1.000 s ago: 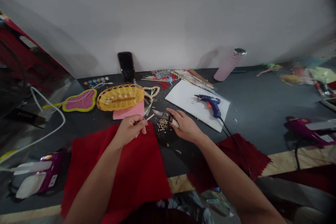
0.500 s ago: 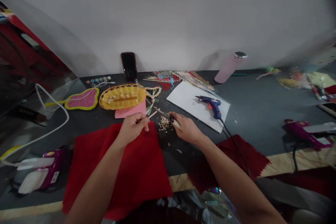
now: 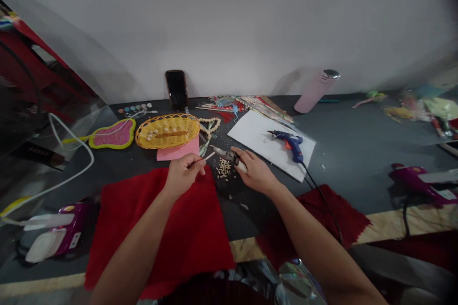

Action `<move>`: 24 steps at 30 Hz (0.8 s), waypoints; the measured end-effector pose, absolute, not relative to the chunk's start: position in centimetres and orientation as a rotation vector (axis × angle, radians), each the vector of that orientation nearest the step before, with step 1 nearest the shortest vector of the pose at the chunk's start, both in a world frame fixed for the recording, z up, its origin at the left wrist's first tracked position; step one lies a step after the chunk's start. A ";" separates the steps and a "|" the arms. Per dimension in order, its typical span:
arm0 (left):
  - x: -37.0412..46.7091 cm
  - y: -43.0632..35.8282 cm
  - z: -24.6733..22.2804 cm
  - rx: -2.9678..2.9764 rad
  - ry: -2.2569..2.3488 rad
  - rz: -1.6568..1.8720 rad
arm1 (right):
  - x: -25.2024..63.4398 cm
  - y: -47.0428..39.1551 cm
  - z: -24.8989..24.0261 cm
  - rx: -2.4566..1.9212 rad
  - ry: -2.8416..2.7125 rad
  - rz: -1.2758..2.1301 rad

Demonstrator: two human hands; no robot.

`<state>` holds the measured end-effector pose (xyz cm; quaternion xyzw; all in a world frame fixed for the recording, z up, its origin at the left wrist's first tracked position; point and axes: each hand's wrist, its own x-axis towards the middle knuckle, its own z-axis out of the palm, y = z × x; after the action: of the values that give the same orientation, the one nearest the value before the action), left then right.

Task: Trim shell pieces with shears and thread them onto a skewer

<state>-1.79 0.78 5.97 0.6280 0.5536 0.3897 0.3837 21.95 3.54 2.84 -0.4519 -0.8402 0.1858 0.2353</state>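
Between its thumb and fingers my left hand (image 3: pixel 184 174) pinches a thin pale stick (image 3: pixel 209 156), above the top edge of a red cloth (image 3: pixel 189 219). My right hand (image 3: pixel 255 169) is wrapped round the handles of a pair of cutters (image 3: pixel 225 154), whose jaws point left, close to the stick's free end. Beneath the cutters lies a small pile of short pale pieces (image 3: pixel 223 168) on the dark table. Just beyond my left hand, a yellow woven basket (image 3: pixel 168 139) holding a few small pieces rests partly on a pink block (image 3: pixel 178 151).
A blue glue gun (image 3: pixel 291 143) lies on a white board (image 3: pixel 250 128) at right, its cable running toward the front edge. Behind are a phone (image 3: pixel 176 89), bundled sticks (image 3: pixel 266 107) and a pink bottle (image 3: pixel 317 91). Purple devices (image 3: pixel 67 228) stand at both sides.
The cutters' jaws have turned slightly and look wider apart, and the stick's tip now sits just left of them. My left hand has barely moved. The view has shifted slightly.
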 end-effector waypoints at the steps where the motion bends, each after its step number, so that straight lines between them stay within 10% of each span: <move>1: -1.9 0.9 6.0 1.568 1.383 0.968 | 22.0 3.6 2.9 -1.232 -2.314 0.493; 24: -1.4 1.0 5.6 1.623 1.442 1.085 | 21.4 3.1 2.6 -1.379 -2.318 0.490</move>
<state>-1.45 0.96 5.59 0.6267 0.5565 0.4188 0.3496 21.41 3.14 2.58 -0.4929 -0.8287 0.1753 0.1988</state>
